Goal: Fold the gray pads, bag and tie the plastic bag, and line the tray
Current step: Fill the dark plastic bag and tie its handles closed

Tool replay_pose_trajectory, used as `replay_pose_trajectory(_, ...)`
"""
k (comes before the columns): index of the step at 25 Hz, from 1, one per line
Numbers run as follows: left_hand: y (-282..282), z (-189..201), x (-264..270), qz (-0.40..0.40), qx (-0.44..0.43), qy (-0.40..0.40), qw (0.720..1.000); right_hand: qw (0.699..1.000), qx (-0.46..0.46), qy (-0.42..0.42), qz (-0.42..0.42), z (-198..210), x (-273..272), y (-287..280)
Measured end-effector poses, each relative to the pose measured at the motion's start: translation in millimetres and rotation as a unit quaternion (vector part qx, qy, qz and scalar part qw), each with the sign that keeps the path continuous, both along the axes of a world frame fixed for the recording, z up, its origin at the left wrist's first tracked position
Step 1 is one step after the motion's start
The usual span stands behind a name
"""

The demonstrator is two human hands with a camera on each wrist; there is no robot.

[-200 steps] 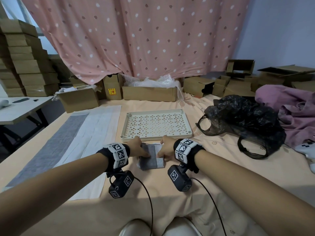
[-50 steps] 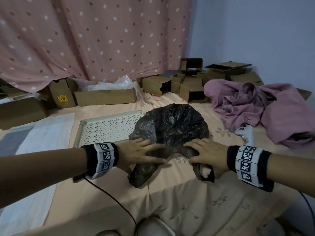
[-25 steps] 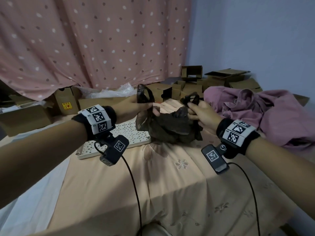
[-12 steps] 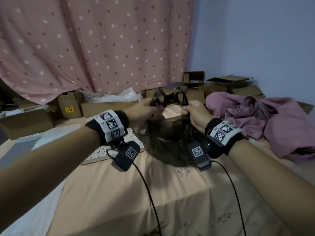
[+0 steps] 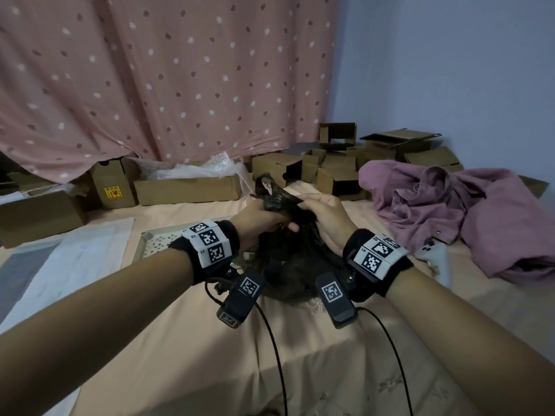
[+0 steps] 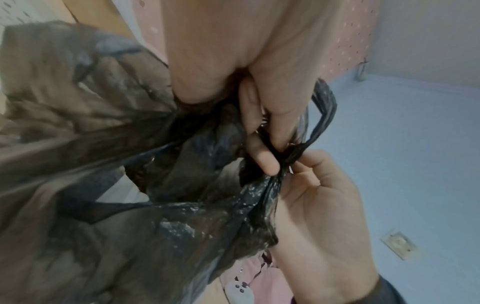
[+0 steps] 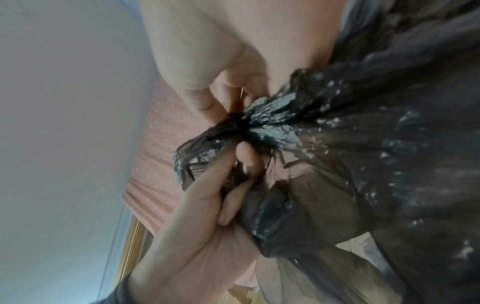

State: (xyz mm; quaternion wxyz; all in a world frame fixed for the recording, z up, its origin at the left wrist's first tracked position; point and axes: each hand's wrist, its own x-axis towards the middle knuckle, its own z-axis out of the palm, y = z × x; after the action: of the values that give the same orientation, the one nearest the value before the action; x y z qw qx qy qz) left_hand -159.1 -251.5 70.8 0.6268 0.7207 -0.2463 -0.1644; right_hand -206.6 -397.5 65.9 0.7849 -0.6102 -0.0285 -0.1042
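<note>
Head view: both hands hold the black bag [image 5: 288, 259] up above the bed [image 5: 300, 355], its body hanging between the wrists. The left hand [image 5: 261, 219] has its fingers curled round one bunched handle; in the left wrist view the fingers [image 6: 262, 156] pinch the twisted plastic, with a handle loop [image 6: 324, 115] standing free beyond them. The right hand [image 5: 326, 219] meets it at the same gathered neck, thumb and fingers closed on the plastic; in the right wrist view the thumb [image 7: 205, 100] presses the bunched neck [image 7: 259, 127]. Both grips are thus closed on the bag. Whether a knot is formed cannot be told. The tray [image 5: 156, 243] lies on the bed just behind the left wrist, partly hidden. A gray pad [image 5: 21, 271] lies flat at the left edge. Purple cloth [image 5: 465, 217] is heaped at right, with boxes [image 5: 186, 190] along the curtain [image 5: 150, 70].
</note>
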Motion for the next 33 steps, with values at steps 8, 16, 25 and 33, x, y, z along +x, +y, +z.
replay_pose_trajectory(8,4,-6,-1,0.032,-0.072,-0.074,0.994,0.983,-0.177,0.054,-0.016,16,-9,6)
replay_pose_trajectory(16,11,2,-6,0.013,-0.070,-0.043,0.997,0.876,-0.419,-0.224,-0.081,23,-16,15)
replay_pose_trajectory(25,34,3,-7,-0.013,-0.087,-0.025,0.996,0.934,-0.272,-0.194,-0.130,43,-6,-3)
replay_pose_trajectory(33,32,13,-7,0.073,-0.094,-0.011,0.993,0.905,-0.337,-0.184,-0.185,35,4,0)
